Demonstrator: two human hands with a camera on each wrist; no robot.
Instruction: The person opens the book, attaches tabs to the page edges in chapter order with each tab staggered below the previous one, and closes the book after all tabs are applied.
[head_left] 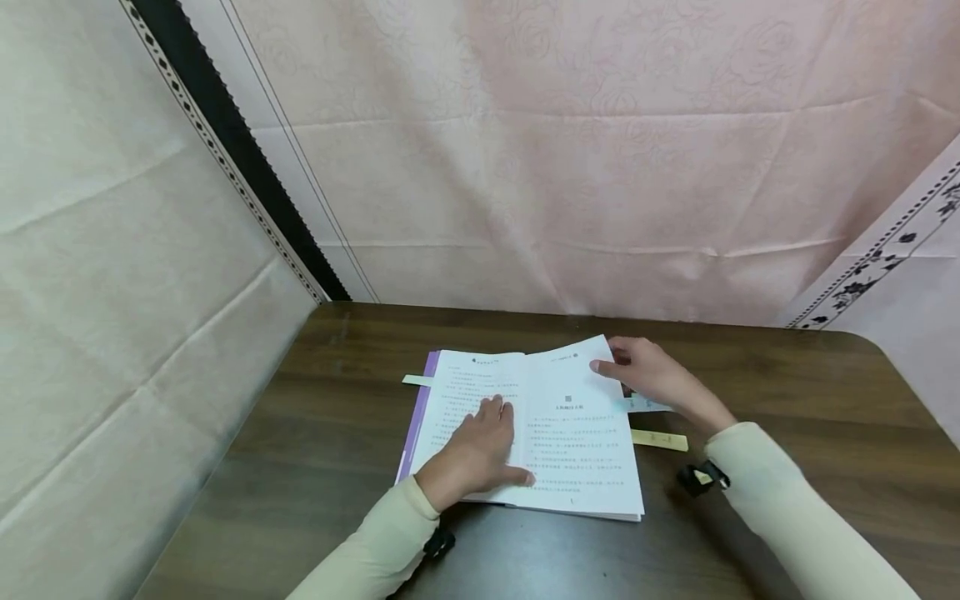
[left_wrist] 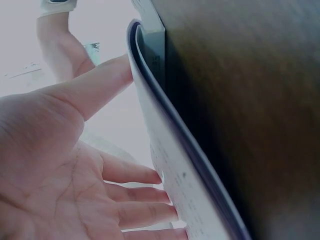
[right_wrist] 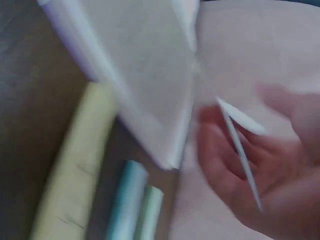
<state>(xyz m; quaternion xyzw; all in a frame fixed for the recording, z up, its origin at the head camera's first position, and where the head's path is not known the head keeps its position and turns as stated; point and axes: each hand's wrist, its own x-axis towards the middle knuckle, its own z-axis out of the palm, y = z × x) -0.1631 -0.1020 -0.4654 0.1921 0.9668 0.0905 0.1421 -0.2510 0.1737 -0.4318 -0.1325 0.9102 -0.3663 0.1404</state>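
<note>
An open book (head_left: 581, 450) with printed pages and a purple cover edge lies on the table. Across its left page and the fold, my left hand (head_left: 480, 454) rests with fingers extended and thumb spread towards the right page. The left wrist view shows this hand's fingertips (left_wrist: 172, 212) against the curved paper. At the book's upper right corner, my right hand (head_left: 652, 371) pinches the right page, thumb in front and fingers behind. Blurred in the right wrist view, the page's thin edge (right_wrist: 242, 155) runs between the thumb and curled fingers of the right hand (right_wrist: 260, 175).
A yellow tab (head_left: 660, 440) and a light blue tab (head_left: 647, 404) stick out of the book's right side, a pale tab (head_left: 417, 380) out of its left. The brown wooden table (head_left: 315, 467) ends at a pink patterned cloth (head_left: 570, 208) behind.
</note>
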